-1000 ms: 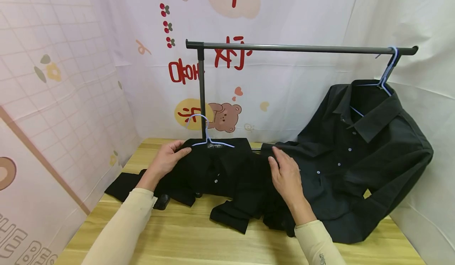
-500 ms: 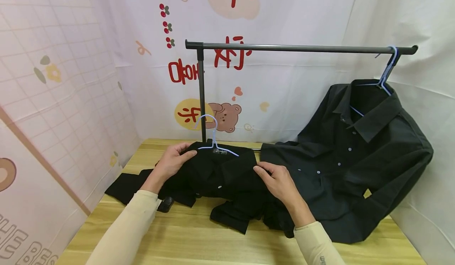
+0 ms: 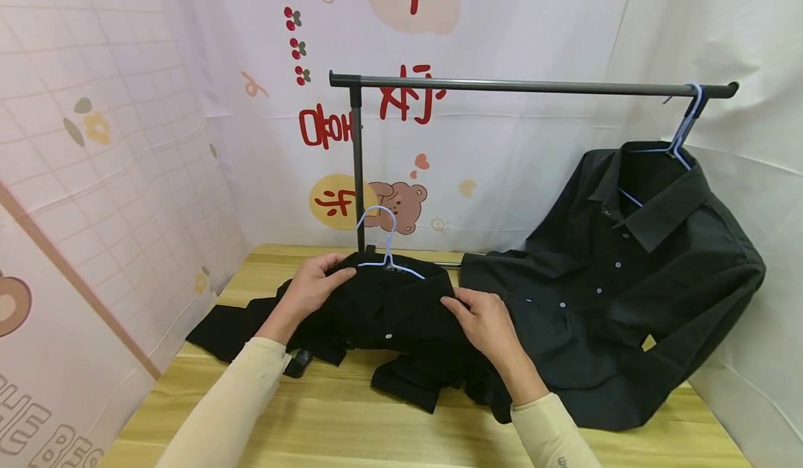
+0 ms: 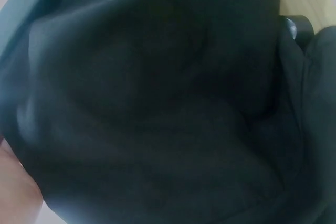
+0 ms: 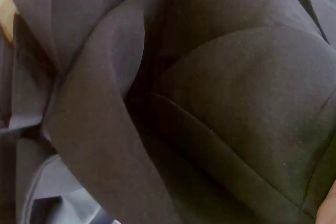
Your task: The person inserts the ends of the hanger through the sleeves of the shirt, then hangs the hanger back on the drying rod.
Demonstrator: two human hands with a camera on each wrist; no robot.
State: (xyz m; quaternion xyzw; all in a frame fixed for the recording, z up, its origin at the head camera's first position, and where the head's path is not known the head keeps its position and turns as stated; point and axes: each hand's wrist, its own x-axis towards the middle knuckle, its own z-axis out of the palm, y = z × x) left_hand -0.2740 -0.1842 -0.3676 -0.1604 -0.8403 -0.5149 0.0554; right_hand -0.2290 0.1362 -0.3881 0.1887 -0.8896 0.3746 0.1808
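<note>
A black shirt (image 3: 408, 307) lies bunched on the table, with a light purple hanger (image 3: 388, 248) at its neck and the hook standing up. My left hand (image 3: 314, 283) pinches the cloth at the left side of the collar, thumb on top. On the other side, my right hand (image 3: 483, 318) pinches the collar's right edge between thumb and fingers. Dark folds of the shirt (image 4: 157, 103) fill the left wrist view. In the right wrist view, creased shirt cloth (image 5: 236, 119) covers most of the picture. The hanger's lower part is hidden inside the shirt.
Behind my hands stands a dark metal clothes rack (image 3: 533, 86). At its right end a second black shirt (image 3: 665, 259) hangs on a purple hanger (image 3: 680, 130), its lower part spread over the wooden table (image 3: 351, 426). A printed white cloth (image 3: 514, 161) backs the table.
My right hand has come left and taken hold of the collar's right edge. The hanger hook and collar have shifted right, with my left hand following slightly.
</note>
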